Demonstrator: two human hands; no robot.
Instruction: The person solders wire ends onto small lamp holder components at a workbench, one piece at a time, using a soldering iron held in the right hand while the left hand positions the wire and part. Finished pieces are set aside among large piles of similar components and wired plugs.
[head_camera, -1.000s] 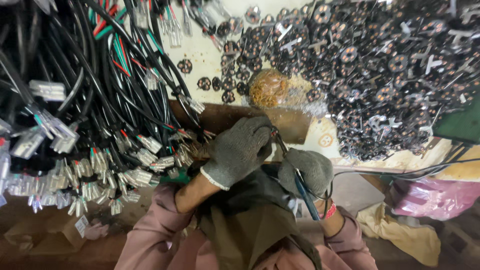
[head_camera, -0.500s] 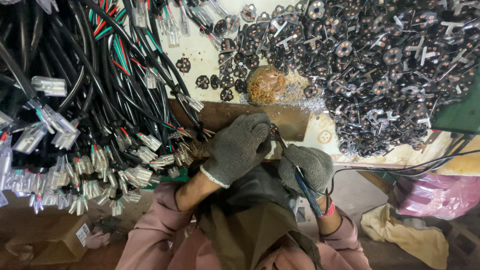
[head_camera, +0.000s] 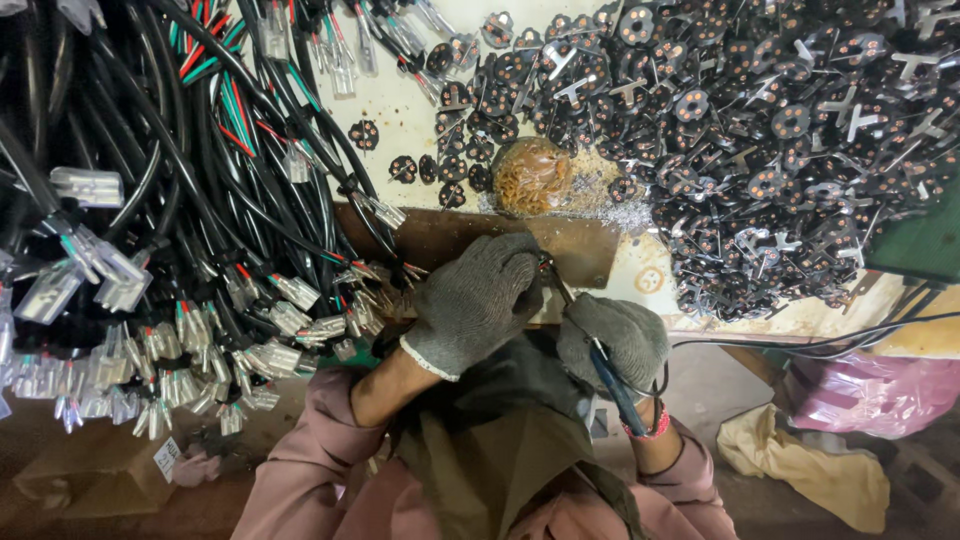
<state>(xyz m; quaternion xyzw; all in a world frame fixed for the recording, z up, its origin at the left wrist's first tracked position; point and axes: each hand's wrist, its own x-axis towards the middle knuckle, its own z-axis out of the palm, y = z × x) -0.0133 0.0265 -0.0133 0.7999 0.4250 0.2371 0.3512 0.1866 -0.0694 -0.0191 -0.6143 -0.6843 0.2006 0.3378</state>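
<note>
My left hand (head_camera: 478, 298) wears a grey knit glove and is closed over something small at the front edge of a brown metal plate (head_camera: 590, 250); what it grips is hidden under the fingers. My right hand (head_camera: 618, 335), gloved the same way, holds a blue-handled soldering iron (head_camera: 610, 380) like a pen, its tip (head_camera: 552, 278) angled up to the left hand's fingertips. Black cables with white plastic connectors (head_camera: 290, 325) lie just left of the left hand.
A large bundle of black cables (head_camera: 150, 170) fills the left side. A heap of small black round parts with metal prongs (head_camera: 760, 130) covers the right of the bench. A brass wool ball (head_camera: 532, 175) sits behind the plate. A pink bag (head_camera: 870, 390) lies lower right.
Both hands stay together at the plate's edge with the iron tip at the left fingertips. The view has shifted slightly; nothing else has visibly moved.
</note>
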